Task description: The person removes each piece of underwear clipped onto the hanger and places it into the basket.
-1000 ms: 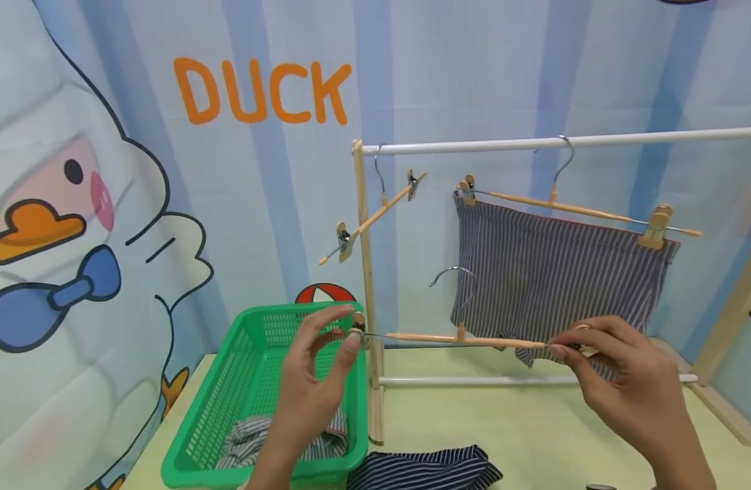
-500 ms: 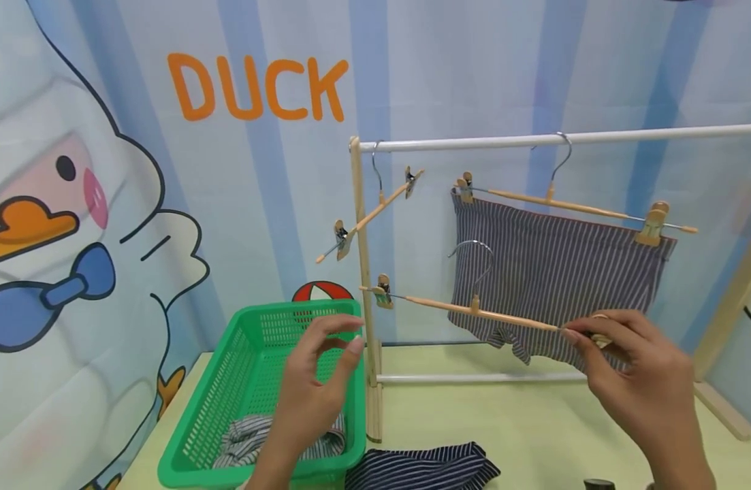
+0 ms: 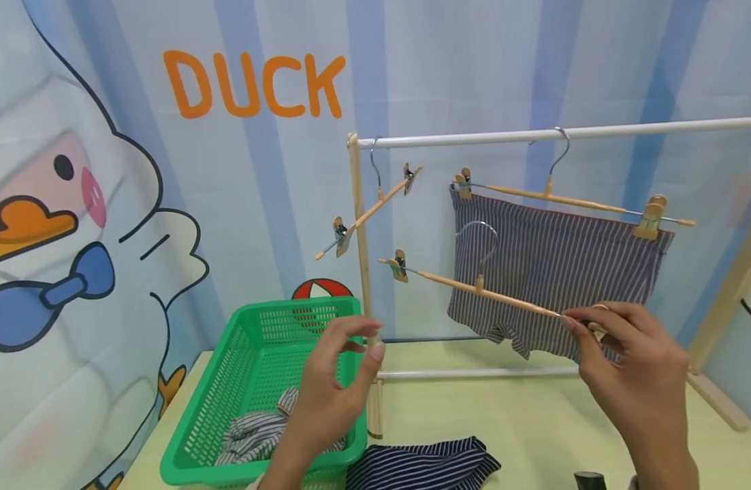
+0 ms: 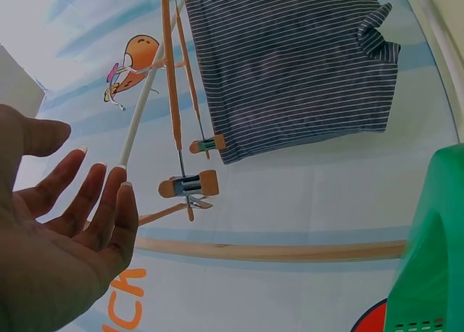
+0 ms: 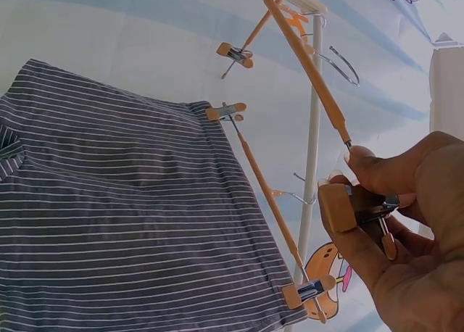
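Note:
My right hand [image 3: 632,367] pinches one end of a wooden clip hanger [image 3: 510,299] in the head view, with a clip [image 5: 338,207] lying within the curled fingers in the right wrist view. The hanger slants up to the left, its metal hook on top and its other clip [image 3: 400,265] at the free end. Below that free end, my left hand [image 3: 335,381] holds nothing, thumb and fingers apart. Behind the held hanger, striped shorts [image 3: 534,265] hang by two clips from another hanger [image 3: 583,201] on the rack.
The rack's white rail [image 3: 473,138] also carries a bare clip hanger [image 3: 372,211] at its left end. A green basket [image 3: 197,408] with striped clothing [image 3: 252,435] stands at left. Dark striped cloth [image 3: 424,466] lies on the table [image 3: 522,422], a black object [image 3: 589,480] near the front edge.
My left hand has let go of the hanger's left clip and shifted slightly right. The hanger's free end has swung up and right, while my right hand keeps its pinch.

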A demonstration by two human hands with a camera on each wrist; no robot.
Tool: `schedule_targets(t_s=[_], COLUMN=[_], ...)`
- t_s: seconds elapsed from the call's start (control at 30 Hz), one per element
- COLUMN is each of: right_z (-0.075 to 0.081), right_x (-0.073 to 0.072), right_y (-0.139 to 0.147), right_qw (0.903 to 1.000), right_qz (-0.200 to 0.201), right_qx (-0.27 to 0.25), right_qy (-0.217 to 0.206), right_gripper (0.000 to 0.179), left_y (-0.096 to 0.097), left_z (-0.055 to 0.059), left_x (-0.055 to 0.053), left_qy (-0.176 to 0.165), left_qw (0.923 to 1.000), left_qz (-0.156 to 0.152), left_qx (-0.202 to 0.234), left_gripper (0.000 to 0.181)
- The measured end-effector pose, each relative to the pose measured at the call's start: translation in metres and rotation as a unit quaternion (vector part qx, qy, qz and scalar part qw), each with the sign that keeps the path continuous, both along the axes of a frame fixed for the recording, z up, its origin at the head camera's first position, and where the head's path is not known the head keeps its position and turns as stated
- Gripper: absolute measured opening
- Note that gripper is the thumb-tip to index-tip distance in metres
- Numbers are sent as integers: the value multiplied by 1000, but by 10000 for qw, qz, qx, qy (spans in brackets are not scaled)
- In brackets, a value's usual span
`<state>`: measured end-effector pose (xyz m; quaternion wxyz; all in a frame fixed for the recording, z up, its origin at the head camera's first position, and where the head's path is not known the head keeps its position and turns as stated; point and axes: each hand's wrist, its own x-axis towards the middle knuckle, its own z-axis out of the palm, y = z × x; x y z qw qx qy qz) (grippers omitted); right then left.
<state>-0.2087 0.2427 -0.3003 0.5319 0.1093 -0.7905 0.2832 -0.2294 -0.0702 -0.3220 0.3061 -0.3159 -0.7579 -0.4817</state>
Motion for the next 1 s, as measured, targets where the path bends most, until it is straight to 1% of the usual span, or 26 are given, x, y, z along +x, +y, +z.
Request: schedule_targets(t_s=[0.17, 0.23, 0.43, 0.57, 0.7, 0.83, 1.0], right_z=[7, 11, 22, 27, 30, 34, 41], right_x=[0, 1, 2, 3, 3, 2, -1], right_y=[-3, -4, -6, -6, -6, -6, -5], right_qw=[9999, 9998, 9990, 9989, 9988, 9983, 9974], right_qz=[-153, -207, -331, -368, -421, -519, -650], right_qx=[45, -32, -237, -187, -209, -230, -250], right_qy=[-13, 2, 179, 207, 146, 122, 174], right_gripper=[15, 14, 12, 11, 12, 12, 12], left_y=[3, 5, 13, 14, 15, 16, 21], left_z=[-5, -6, -10, -13, -14, -16, -19], left_x=[-1, -2, -5, -4, -3, -4, -5], left_qy=[-6, -31, 32, 3, -30, -45, 108], left_qw=[9997, 9995, 9986, 9974, 9959, 9949, 9925], left_qz=[53, 49, -4, 124, 248, 282, 340], left_qx=[-227, -318, -534, -705, -869, -972, -1171], left_gripper=[28, 28, 27, 27, 27, 26, 25])
